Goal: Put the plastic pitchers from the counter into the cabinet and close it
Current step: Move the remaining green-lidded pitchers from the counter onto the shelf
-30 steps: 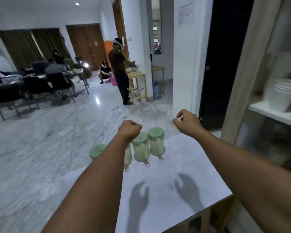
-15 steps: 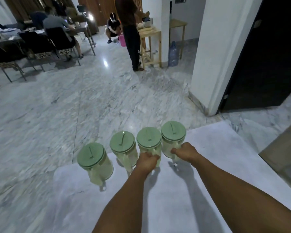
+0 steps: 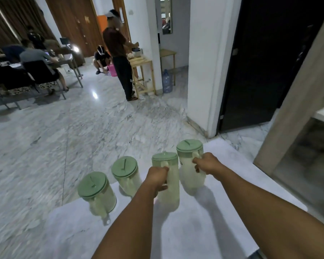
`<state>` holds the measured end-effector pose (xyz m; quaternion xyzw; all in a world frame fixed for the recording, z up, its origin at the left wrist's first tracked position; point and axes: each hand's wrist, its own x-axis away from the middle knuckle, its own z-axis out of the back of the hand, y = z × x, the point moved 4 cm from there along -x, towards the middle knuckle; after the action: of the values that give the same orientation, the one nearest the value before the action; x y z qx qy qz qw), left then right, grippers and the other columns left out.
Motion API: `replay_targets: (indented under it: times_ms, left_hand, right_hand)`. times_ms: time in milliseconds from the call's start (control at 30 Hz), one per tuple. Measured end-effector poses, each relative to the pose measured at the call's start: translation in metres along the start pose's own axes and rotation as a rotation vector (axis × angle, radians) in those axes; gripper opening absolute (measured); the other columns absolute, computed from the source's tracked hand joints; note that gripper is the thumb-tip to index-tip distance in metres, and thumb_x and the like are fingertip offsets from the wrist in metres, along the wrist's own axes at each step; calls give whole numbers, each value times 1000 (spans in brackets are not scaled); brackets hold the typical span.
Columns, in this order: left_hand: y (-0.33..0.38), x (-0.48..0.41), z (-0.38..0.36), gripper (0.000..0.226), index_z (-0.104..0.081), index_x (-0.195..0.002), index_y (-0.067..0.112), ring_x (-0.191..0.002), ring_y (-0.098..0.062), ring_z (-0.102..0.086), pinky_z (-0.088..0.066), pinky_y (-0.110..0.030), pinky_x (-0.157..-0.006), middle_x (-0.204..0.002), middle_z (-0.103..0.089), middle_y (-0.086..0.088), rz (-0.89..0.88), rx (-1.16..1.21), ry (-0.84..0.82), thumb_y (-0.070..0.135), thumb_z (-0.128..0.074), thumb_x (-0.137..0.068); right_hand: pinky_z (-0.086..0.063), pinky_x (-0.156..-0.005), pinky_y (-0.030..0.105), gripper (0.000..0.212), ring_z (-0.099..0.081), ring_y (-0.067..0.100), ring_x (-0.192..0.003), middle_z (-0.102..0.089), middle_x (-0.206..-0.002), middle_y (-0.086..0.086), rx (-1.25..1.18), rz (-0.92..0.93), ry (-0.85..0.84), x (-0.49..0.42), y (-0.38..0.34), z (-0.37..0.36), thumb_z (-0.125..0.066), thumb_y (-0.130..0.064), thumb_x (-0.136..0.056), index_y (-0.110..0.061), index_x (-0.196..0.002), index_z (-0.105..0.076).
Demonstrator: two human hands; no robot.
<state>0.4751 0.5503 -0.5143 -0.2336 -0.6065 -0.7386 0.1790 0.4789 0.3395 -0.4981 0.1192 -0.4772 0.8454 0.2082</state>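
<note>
Several translucent plastic pitchers with green lids stand in a row on the white counter (image 3: 195, 230). My left hand (image 3: 157, 177) is closed around the handle of the third pitcher (image 3: 169, 186), which looks lifted a little off the counter. My right hand (image 3: 207, 165) grips the handle of the rightmost pitcher (image 3: 191, 165), also raised. The leftmost pitcher (image 3: 97, 193) and the second pitcher (image 3: 126, 176) rest untouched near the counter's far edge. The cabinet (image 3: 295, 146) stands at the right, its door frame and a white shelf partly in view.
Beyond the counter's far edge lies a marble floor (image 3: 82, 137). A white pillar (image 3: 206, 62) and a dark doorway (image 3: 266, 62) are ahead on the right. A person (image 3: 120, 53) stands at a wooden table; others sit at desks far left.
Both hands came down from above the counter onto the two right-hand pitchers' handles, closed on them and raised them slightly. The view tilted down, then back up a little.
</note>
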Motion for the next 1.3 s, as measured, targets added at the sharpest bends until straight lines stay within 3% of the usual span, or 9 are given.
replay_targets:
  times_ms: [267, 367, 467, 633, 833, 1000, 1133, 1200, 1300]
  left_hand:
    - [43, 161, -84, 22, -66, -110, 6, -99, -31, -71, -60, -42, -81, -114, -73, -18, -290, -103, -284, 22, -57, -98]
    - [59, 234, -135, 30, -66, -119, 3, -99, -31, -73, -61, -42, -83, -112, -75, -16, -349, -179, -468, 24, -58, -98]
    - [77, 309, -206, 34, -69, -114, 1, -93, -30, -72, -61, -41, -82, -109, -75, -18, -407, -244, -693, 29, -62, -97]
    - [88, 441, -350, 27, -67, -100, 8, -72, -22, -63, -53, -33, -68, -96, -65, -16, -541, -294, -1057, 34, -66, -94]
    - [91, 585, -518, 44, -69, -115, -4, -74, -20, -73, -59, -32, -65, -103, -75, -16, -661, -251, -1308, 34, -67, -94]
    - [81, 619, -669, 41, -64, -117, 2, -86, -23, -68, -59, -32, -69, -103, -69, -13, -692, -231, -1308, 38, -60, -98]
    - [86, 592, -778, 23, -63, -95, 15, -93, -27, -60, -59, -44, -85, -104, -63, -14, -722, -284, -1182, 37, -58, -99]
    - [94, 574, -818, 15, -65, -98, 16, -100, -33, -66, -56, -53, -94, -114, -68, -21, -715, -323, -1091, 27, -54, -100]
    - [110, 548, -869, 31, -68, -109, 5, -105, -38, -71, -58, -57, -91, -113, -72, -23, -677, -358, -967, 22, -57, -85]
  right_hand:
    - [-59, -76, 38, 23, -75, 26, -77, -77, -89, 17, -50, 42, 315, 198, 44, 140, -58, -24, -89, -5, -99, -66]
    - [-60, -71, 39, 25, -76, 30, -75, -77, -80, 16, -57, 28, 435, 287, 70, 208, -58, -24, -90, -1, -95, -67]
    - [-59, -64, 43, 24, -76, 36, -72, -73, -74, 19, -97, 23, 579, 382, 104, 287, -59, -21, -90, 2, -90, -65]
    - [-52, -51, 25, 16, -71, 33, -69, -65, -79, 18, -162, -68, 806, 548, 164, 407, -57, -19, -93, -4, -93, -60]
    - [-47, -56, 27, 14, -74, 32, -75, -67, -82, 14, -236, -115, 1165, 701, 239, 527, -58, -24, -94, -11, -95, -61]
    - [-54, -62, 30, 17, -74, 29, -73, -68, -82, 14, -295, -119, 1295, 712, 328, 620, -59, -27, -92, -10, -94, -64]
    - [-56, -61, 30, 23, -75, 27, -77, -72, -91, 15, -341, -144, 1283, 653, 400, 699, -59, -29, -94, -8, -100, -67]
    - [-60, -66, 38, 26, -75, 26, -82, -74, -93, 13, -305, -164, 1243, 616, 424, 732, -59, -31, -95, -8, -101, -67]
    - [-60, -78, 43, 34, -73, 26, -85, -76, -92, 12, -261, -189, 1202, 566, 451, 775, -57, -36, -95, -4, -99, -69]
